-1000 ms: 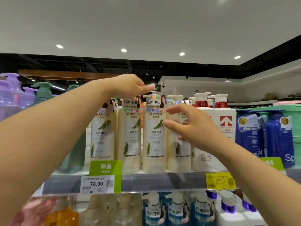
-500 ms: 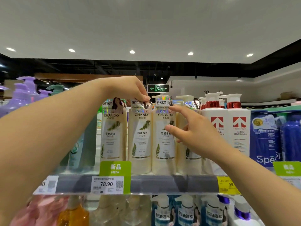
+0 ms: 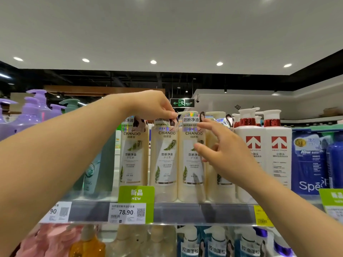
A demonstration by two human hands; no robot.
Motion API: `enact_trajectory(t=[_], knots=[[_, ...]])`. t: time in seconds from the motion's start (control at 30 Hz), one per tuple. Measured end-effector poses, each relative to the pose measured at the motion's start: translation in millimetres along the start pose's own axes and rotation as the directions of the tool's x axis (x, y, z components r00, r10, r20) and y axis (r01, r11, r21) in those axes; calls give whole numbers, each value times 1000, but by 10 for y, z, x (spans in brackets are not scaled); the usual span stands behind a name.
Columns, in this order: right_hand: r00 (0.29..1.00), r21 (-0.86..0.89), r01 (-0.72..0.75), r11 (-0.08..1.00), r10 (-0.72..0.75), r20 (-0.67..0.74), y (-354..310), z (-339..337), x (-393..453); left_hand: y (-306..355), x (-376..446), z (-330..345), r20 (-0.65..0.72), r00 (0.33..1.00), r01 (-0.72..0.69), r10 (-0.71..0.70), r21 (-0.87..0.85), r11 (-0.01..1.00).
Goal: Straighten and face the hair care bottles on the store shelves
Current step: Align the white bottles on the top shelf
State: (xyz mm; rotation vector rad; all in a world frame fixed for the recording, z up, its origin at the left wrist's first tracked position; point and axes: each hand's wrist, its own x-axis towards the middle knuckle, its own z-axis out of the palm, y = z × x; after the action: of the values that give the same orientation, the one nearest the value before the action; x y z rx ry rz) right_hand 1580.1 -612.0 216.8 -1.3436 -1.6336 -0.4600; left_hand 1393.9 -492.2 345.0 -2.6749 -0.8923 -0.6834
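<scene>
Up top, the left hand (image 3: 152, 104) pinched the neck tag of the middle CHANDO bottle (image 3: 164, 160), standing upright at the shelf's front edge (image 3: 194, 212). The right hand (image 3: 220, 151), fingers spread, reached around the fourth cream bottle (image 3: 219, 182); contact was unclear.

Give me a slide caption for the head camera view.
Left hand pinches a CHANDO bottle top; right hand reaches toward its neighbours.

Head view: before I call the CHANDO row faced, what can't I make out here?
- Fourth CHANDO bottle: label mostly covered by the right hand.
- Second CHANDO bottle: top hidden under the left hand, so the fingers' grip is unclear.
- Yellow price tag: partly covered by the right forearm, digits unreadable.
- Left price tag: leading digits covered by the left arm.
- Lower shelf bottles: cut off by the frame's bottom edge.
</scene>
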Motion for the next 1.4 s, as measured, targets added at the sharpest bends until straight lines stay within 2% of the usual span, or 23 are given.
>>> enact_trajectory(t=[0.1,0.2,0.3,0.37,0.43,0.57,0.93,1.17,1.23,1.3,1.4], knots=[[996,112,34,993,-24,-88,-40,33,-4,-122,-107,-89,-144,987,59,-70,-76,995],[993,136,68,988,-54,-102,-104,121,-17,-332,-230,-156,-227,964,134,-139,-35,990],[993,140,95,986,-85,-77,-231,241,-13,-506,-341,-85,-137,964,229,-227,-3,973],[994,153,93,984,-84,-66,-311,310,7,-576,-359,-24,-92,961,255,-259,-50,966],[996,157,82,984,-75,-53,-349,380,31,-599,-352,-24,-82,959,260,-271,-123,958],[998,134,57,989,-54,-26,-376,483,49,-585,-352,-77,-31,973,221,-229,-165,961],[1000,107,-12,994,13,-3,-486,529,41,-627,-386,-119,-63,987,124,-148,-284,951],[999,77,-22,997,24,-30,-560,593,-10,-663,-351,-87,-71,984,149,-166,-204,968],[998,63,-14,998,18,-56,-589,629,-35,-652,-386,-101,-106,983,137,-150,-117,984],[997,48,12,999,-8,-82,-615,663,-59,-686,-440,-137,-209,971,112,-121,-51,992],[995,80,53,995,-46,-89,-657,737,-102,-828,-591,-255,-372,924,69,-92,-74,995]])
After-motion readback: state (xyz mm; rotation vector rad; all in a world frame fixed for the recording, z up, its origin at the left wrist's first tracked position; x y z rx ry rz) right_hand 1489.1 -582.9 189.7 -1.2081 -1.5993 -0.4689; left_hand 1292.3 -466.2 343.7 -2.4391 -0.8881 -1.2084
